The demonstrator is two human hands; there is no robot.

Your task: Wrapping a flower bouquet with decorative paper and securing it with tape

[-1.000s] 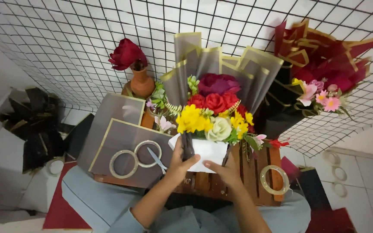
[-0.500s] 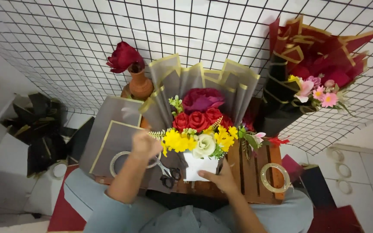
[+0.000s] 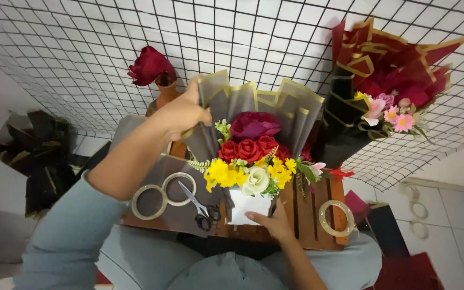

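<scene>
- left hand (image 3: pixel 185 114) is pinching the top edge of the grey wrapping paper (image 3: pixel 253 107), fingertips tucked behind the sheet so can't see them
- right hand (image 3: pixel 275 224) grips the white base (image 3: pixel 248 207) of the bouquet (image 3: pixel 248 156) from below, stems totally hidden
- bouquet stands upright on the wooden tray (image 3: pixel 312 215): red roses, yellow blooms, one white rose
- left arm stretched up, right one bent close
- scissors (image 3: pixel 200 204) and tape rolls (image 3: pixel 159 193) just left of it
</scene>
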